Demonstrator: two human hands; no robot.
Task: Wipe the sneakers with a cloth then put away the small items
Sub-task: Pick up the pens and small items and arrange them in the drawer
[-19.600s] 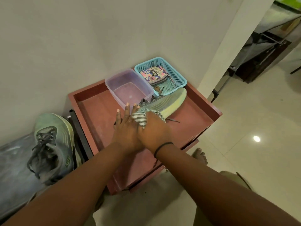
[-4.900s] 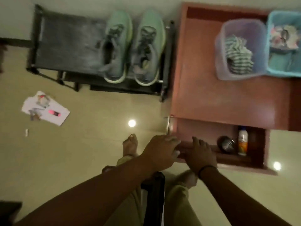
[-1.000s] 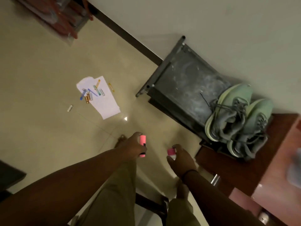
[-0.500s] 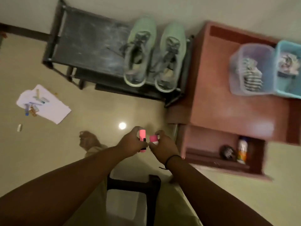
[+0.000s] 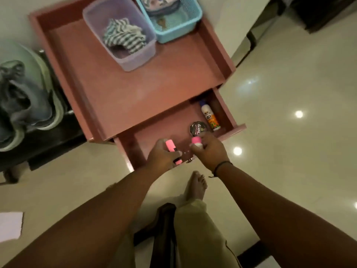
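Over open drawer (image 5: 154,130), left hand (image 5: 161,157) gripping pink marker (image 5: 172,149)

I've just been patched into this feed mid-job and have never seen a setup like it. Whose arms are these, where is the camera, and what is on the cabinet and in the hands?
There is no machine: a person wears one wide-angle camera on the head, looking down at their own bare arms.

The left hand grips a pink marker. The right hand grips a small pink-capped item; what it is, I cannot tell.

Both hover over the open drawer of a reddish cabinet. The drawer already holds a round tin and a small bottle.

On top stand a clear tub holding the striped cloth, and a blue basket beside it. The sneakers sit blurred at the left edge.
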